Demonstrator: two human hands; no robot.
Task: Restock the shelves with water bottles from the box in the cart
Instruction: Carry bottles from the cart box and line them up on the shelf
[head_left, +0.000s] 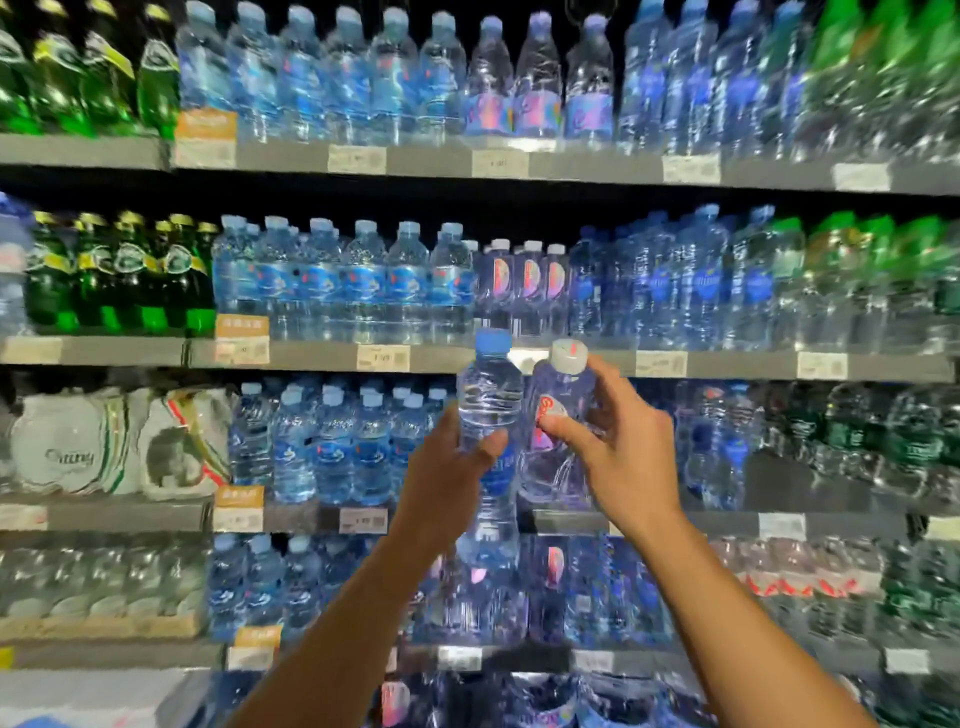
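My left hand (449, 467) grips a clear water bottle with a blue cap (488, 395), held upright in front of the shelves. My right hand (618, 441) holds a second water bottle with a white cap (558, 410) and a pink-and-red label, tilted slightly left. The two bottles are side by side, almost touching, at the level of the third shelf (571, 519). A gap shows on that shelf behind the bottles. The box and the cart are out of sight.
Several shelves (441, 358) are packed with rows of water bottles; green bottles (119, 275) stand at the left and far right. White wrapped packs (104, 447) sit on the third shelf at left. Price tags line the shelf edges.
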